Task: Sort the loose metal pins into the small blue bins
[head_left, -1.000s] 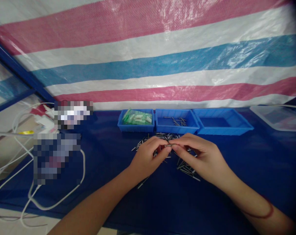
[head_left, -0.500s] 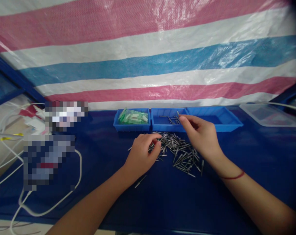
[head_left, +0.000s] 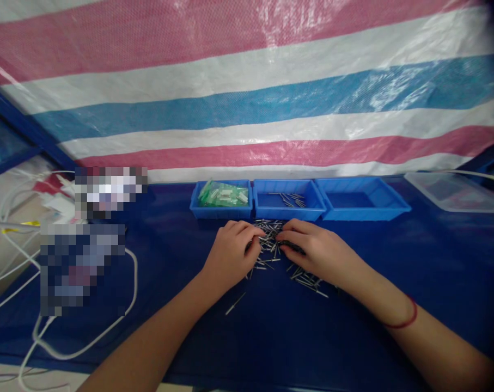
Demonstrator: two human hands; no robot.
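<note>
A heap of thin metal blind rivets [head_left: 270, 239] lies on the blue table in front of the bins. My left hand [head_left: 233, 251] rests at the heap's left side, fingers curled and a gap between thumb and forefinger. From the right, my right hand [head_left: 318, 247] reaches over the heap, its fingertips among the rivets and its thumb apart from the forefinger. I see nothing gripped in either hand. Part of the heap is hidden under the right hand. Several rivets [head_left: 290, 199] lie scattered in the middle blue bin [head_left: 290, 213]. One stray rivet [head_left: 235, 304] lies nearer me.
The left blue bin [head_left: 221, 213] holds green-and-clear bags of small white pieces. The right blue bin [head_left: 363, 213] stands beside the middle one, near a clear plastic lid [head_left: 455, 193]. White cables [head_left: 135, 277] and blurred items occupy the left. A striped sheet [head_left: 247, 103] hangs behind.
My right hand has come down from the middle bin, where it held a rivet over the edge, to the heap. That rivet is out of its fingers. My left hand has barely shifted.
</note>
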